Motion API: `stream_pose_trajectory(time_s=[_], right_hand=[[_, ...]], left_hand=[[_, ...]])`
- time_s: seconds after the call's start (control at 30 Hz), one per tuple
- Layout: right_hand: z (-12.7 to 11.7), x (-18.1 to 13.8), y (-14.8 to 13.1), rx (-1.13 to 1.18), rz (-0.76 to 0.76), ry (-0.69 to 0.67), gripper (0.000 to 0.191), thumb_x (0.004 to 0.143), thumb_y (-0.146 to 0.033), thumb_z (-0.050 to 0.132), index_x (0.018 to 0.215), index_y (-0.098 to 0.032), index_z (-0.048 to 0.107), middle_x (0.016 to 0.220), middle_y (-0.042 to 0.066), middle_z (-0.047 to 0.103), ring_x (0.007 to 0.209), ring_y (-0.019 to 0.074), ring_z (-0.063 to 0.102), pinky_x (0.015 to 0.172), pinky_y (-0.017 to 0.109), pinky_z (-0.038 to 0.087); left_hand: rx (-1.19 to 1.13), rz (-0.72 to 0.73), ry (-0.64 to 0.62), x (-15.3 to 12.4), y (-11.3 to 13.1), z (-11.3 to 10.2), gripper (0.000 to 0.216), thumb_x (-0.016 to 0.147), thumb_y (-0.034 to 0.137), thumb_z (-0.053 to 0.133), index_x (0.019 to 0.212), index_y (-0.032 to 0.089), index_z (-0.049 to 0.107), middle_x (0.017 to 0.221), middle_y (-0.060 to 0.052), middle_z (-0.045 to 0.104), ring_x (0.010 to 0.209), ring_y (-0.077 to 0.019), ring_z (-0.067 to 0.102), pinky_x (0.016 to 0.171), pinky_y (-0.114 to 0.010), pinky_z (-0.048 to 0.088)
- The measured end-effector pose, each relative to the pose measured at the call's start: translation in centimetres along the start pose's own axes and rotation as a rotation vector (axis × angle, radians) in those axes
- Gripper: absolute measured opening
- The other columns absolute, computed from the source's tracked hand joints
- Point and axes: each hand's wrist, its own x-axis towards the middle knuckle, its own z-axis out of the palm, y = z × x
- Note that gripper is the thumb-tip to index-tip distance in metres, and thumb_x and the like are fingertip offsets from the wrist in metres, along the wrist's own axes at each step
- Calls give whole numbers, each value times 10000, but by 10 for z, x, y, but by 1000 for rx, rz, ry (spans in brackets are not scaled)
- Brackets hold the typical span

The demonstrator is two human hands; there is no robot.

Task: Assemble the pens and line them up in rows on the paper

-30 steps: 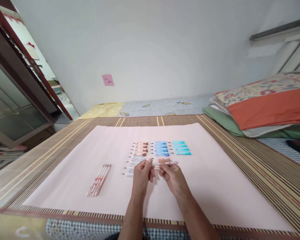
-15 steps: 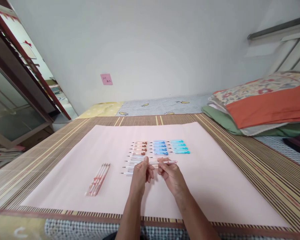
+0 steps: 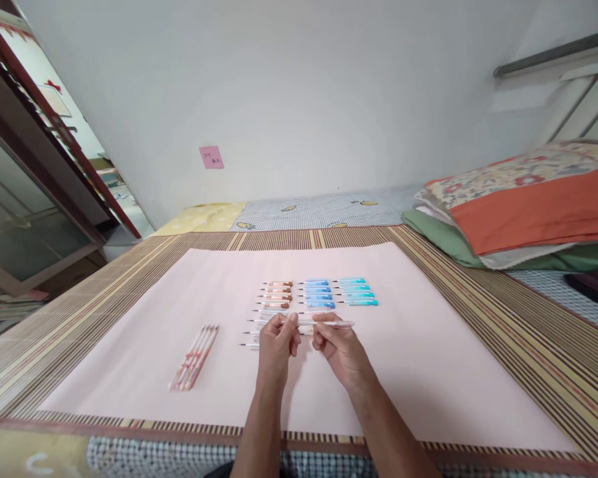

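Both my hands hold one clear, pale pen (image 3: 329, 323) level above a pink paper sheet (image 3: 428, 358). My left hand (image 3: 276, 348) pinches its left end and my right hand (image 3: 339, 350) pinches its middle. Just beyond lie rows of short caps or pen parts: brown ones (image 3: 278, 293), blue ones (image 3: 319, 293) and teal ones (image 3: 357, 292). Several clear pen barrels (image 3: 257, 321) lie in a column under my left hand. A bundle of pink and white refills (image 3: 195, 356) lies to the left.
The pink sheet lies on a striped woven mat (image 3: 538, 345) on a bed. Folded orange and green bedding (image 3: 523, 206) is stacked at the right. A white wall with a pink note (image 3: 211, 157) stands behind; a glass door frame (image 3: 34, 199) is at the left.
The hands have shifted slightly left and up with the pen; the left fingers have moved along its left end. The laid-out parts have not moved.
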Motion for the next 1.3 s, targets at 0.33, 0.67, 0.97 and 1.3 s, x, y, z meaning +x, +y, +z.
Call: stream_pose_trajectory(time_s=[0.33,0.67,0.97,1.3], right_hand=[[-9,1,-12,12,133,34,358,719,-442,823,881,-123,814,675,46,667,546,103,475,526,250,387],[-17,5,-21,-71,7,123,328,692,-459,858,798,-156,788,654,38,676,510,88,439,473,236,317],[-23,7,-22,-9,-29,203,360,668,-491,875,742,-157,761,595,5,610,521,88,438,471,233,328],[-25,9,-25,4,-87,233,337,701,-492,852,713,-176,734,580,-11,561,505,100,430,457,259,323]], left_hand=[[-16,16,43,3,1,-2,503,763,581,770,626,188,487,505,45,538,382,-45,343,413,-209,213],[-163,-44,83,3,4,-5,422,713,453,848,679,168,539,576,29,595,410,-38,387,418,-186,234],[-399,-139,90,5,2,-8,329,648,269,892,752,141,608,662,0,659,474,-38,505,446,-133,361],[-512,-219,202,7,3,-6,349,638,253,910,742,140,597,642,-3,644,461,-38,496,428,-132,400]])
